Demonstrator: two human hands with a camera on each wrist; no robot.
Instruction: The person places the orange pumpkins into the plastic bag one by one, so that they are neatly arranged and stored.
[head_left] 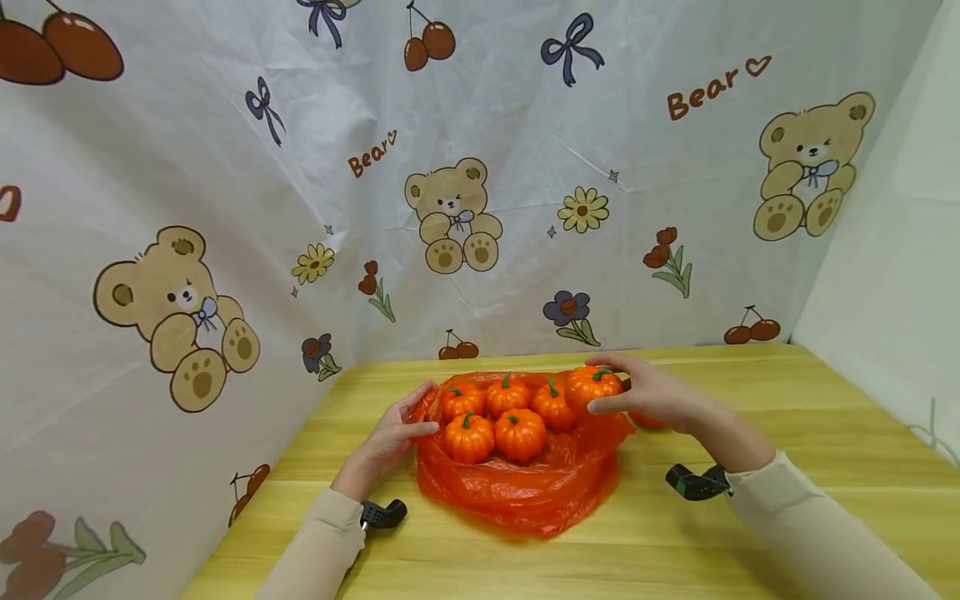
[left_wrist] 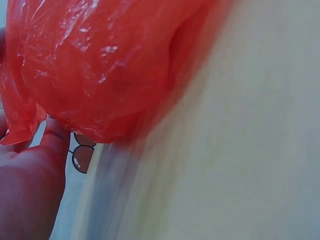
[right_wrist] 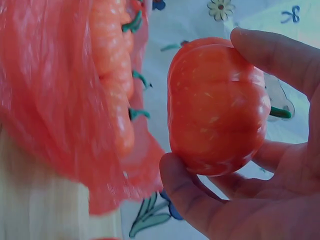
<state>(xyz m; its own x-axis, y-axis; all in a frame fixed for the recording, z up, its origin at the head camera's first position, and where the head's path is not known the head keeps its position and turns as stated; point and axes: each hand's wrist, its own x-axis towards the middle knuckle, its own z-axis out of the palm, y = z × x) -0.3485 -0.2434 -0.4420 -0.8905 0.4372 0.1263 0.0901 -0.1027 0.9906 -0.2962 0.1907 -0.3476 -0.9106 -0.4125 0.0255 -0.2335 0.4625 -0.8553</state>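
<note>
A thin red plastic bag [head_left: 517, 500] sits on the table, its mouth spread wide. Inside it lie several small orange toy pumpkins [head_left: 521, 434] with green stems. My right hand [head_left: 652, 396] grips another pumpkin [head_left: 594, 386] by its sides, above the bag's right edge; the right wrist view shows this pumpkin [right_wrist: 217, 107] between thumb and fingers, its stem towards the palm. At the left rim, my left hand [head_left: 390, 437] holds the bag's edge between thumb and fingers. In the left wrist view, the bag [left_wrist: 110, 65] hides part of those fingers.
An orange object [head_left: 648, 420] lies on the wooden table [head_left: 795, 500] just right of the bag, mostly behind my right hand. A bear-print cloth [head_left: 510, 308] hangs behind and left of the table. A white wall [head_left: 892, 250] stands at the right.
</note>
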